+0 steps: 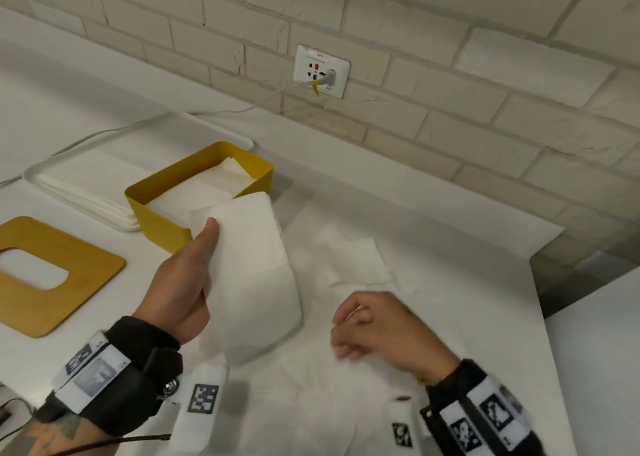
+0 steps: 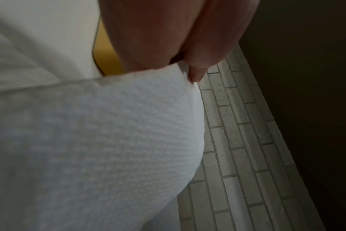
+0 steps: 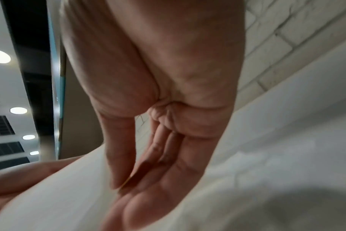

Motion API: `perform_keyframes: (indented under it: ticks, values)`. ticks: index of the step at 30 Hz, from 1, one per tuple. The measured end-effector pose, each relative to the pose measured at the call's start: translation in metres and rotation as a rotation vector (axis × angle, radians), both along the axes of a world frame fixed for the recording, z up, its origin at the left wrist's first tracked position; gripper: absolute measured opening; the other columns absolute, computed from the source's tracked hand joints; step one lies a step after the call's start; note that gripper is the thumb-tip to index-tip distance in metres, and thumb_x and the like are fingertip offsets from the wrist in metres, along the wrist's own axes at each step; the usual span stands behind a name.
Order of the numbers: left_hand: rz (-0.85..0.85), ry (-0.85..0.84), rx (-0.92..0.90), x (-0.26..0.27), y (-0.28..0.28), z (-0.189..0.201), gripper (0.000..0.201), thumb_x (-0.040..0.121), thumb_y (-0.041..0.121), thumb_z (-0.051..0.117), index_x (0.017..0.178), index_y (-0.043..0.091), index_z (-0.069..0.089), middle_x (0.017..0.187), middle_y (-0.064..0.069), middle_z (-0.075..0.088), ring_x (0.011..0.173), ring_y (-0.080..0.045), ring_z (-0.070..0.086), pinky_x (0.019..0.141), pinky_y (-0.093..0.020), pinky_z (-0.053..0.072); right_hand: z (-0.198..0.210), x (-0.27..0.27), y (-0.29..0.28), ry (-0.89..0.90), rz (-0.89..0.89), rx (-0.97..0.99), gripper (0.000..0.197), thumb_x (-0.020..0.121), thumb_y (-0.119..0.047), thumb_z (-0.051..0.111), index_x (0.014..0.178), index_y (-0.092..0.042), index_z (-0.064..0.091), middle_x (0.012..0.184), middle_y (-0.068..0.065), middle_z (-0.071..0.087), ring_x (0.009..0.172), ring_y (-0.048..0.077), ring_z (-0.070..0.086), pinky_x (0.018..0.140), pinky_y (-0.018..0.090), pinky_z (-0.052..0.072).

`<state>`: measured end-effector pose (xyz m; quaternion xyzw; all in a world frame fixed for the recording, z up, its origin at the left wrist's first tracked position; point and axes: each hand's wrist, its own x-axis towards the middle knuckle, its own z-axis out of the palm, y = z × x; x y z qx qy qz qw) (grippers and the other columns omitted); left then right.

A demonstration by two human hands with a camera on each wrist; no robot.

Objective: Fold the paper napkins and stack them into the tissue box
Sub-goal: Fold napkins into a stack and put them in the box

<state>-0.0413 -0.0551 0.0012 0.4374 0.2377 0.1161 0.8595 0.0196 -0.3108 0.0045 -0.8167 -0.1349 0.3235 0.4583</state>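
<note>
I see my left hand holding a folded napkin above the worktop, thumb on top and fingers curled beneath, clamped on the paper. The napkin's far corner overlaps the near rim of the yellow tissue box, which stands open toward the worktop's back edge with folded napkins inside. My right hand hovers over loose napkins spread across the worktop's near side; its fingers are relaxed, slightly apart, holding nothing. The wooden lid lies flat at the left edge. A white tray of unfolded napkins sits behind the box, touching it.
</note>
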Motion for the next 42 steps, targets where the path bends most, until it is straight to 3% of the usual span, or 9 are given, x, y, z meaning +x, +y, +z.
perform_keyframes:
  ticks: [6, 10, 14, 19, 23, 26, 29, 34, 42]
  values:
    - [0.005, 0.048, -0.028, -0.007, 0.007, -0.006, 0.045, 0.100, 0.046, 0.054, 0.136, 0.019, 0.059, 0.115, -0.002, 0.077, 0.097, -0.019, 0.077, 0.063, -0.032, 0.063, 0.023, 0.079, 0.010, -0.412, -0.018, -0.142, 0.002, 0.090, -0.016, 0.073, 0.091, -0.017, 0.072, 0.086, 0.001, 0.075, 0.080, 0.014, 0.072, 0.076, 0.030, 0.057]
    - [-0.001, 0.067, -0.015, -0.010, 0.004, -0.005, 0.045, 0.100, 0.047, 0.054, 0.134, 0.018, 0.060, 0.114, -0.002, 0.078, 0.097, -0.019, 0.077, 0.071, -0.036, 0.060, 0.008, 0.115, 0.048, -0.482, 0.134, -0.288, 0.018, 0.096, -0.014, 0.064, 0.113, -0.016, 0.070, 0.114, 0.003, 0.070, 0.106, 0.018, 0.066, 0.095, 0.027, 0.052]
    - [0.000, 0.089, -0.003, -0.017, 0.005, -0.006, 0.043, 0.099, 0.048, 0.054, 0.129, 0.018, 0.063, 0.112, -0.003, 0.078, 0.095, -0.021, 0.077, 0.077, -0.040, 0.056, -0.006, 0.127, 0.067, -0.419, 0.394, -0.516, 0.056, 0.094, -0.026, 0.070, 0.144, -0.029, 0.046, 0.141, -0.010, 0.047, 0.134, 0.015, 0.042, 0.112, 0.034, 0.036]
    - [0.011, 0.117, -0.023, -0.021, 0.008, -0.008, 0.045, 0.098, 0.048, 0.055, 0.130, 0.018, 0.064, 0.114, -0.004, 0.077, 0.098, -0.022, 0.077, 0.083, -0.043, 0.055, -0.011, 0.129, 0.072, -0.483, 0.429, -0.658, 0.063, 0.085, -0.034, 0.077, 0.139, -0.036, 0.045, 0.122, -0.009, 0.046, 0.127, 0.016, 0.039, 0.110, 0.043, 0.029]
    - [0.011, 0.116, -0.032, -0.019, 0.007, -0.007, 0.044, 0.097, 0.047, 0.055, 0.129, 0.018, 0.064, 0.113, -0.004, 0.078, 0.096, -0.021, 0.077, 0.082, -0.042, 0.056, -0.013, 0.131, 0.068, -0.549, 0.358, -0.630, 0.030, 0.084, -0.037, 0.075, 0.110, -0.036, 0.060, 0.099, -0.013, 0.046, 0.109, 0.014, 0.048, 0.106, 0.042, 0.030]
    - [-0.006, 0.114, -0.024, -0.016, 0.004, -0.004, 0.042, 0.098, 0.047, 0.054, 0.126, 0.019, 0.064, 0.109, -0.004, 0.079, 0.091, -0.022, 0.078, 0.074, -0.041, 0.060, -0.015, 0.131, 0.061, -0.595, 0.282, -0.550, 0.008, 0.089, -0.036, 0.071, 0.085, -0.037, 0.064, 0.102, -0.013, 0.050, 0.108, 0.012, 0.051, 0.101, 0.039, 0.027]
    - [-0.019, 0.108, -0.036, -0.013, 0.000, -0.003, 0.042, 0.099, 0.046, 0.054, 0.129, 0.018, 0.063, 0.109, -0.004, 0.079, 0.091, -0.022, 0.078, 0.068, -0.037, 0.062, -0.018, 0.131, 0.058, -0.545, 0.232, -0.483, 0.005, 0.094, -0.029, 0.067, 0.094, -0.031, 0.062, 0.110, -0.010, 0.054, 0.114, 0.016, 0.055, 0.108, 0.041, 0.034]
    - [-0.041, 0.091, -0.049, -0.014, -0.003, -0.003, 0.039, 0.100, 0.044, 0.054, 0.127, 0.018, 0.064, 0.108, -0.005, 0.079, 0.090, -0.022, 0.078, 0.061, -0.033, 0.064, -0.023, 0.127, 0.061, -0.509, 0.252, -0.526, 0.043, 0.092, -0.030, 0.068, 0.131, -0.033, 0.050, 0.124, -0.013, 0.054, 0.120, 0.013, 0.051, 0.109, 0.041, 0.033]
    - [-0.002, 0.099, -0.010, -0.019, 0.005, -0.004, 0.033, 0.098, 0.045, 0.055, 0.116, 0.020, 0.067, 0.103, -0.005, 0.080, 0.087, -0.022, 0.078, 0.080, -0.044, 0.056, -0.023, 0.135, 0.071, -0.572, 0.320, -0.674, 0.028, 0.087, -0.040, 0.072, 0.111, -0.039, 0.058, 0.108, -0.012, 0.049, 0.122, 0.015, 0.039, 0.106, 0.042, 0.026]
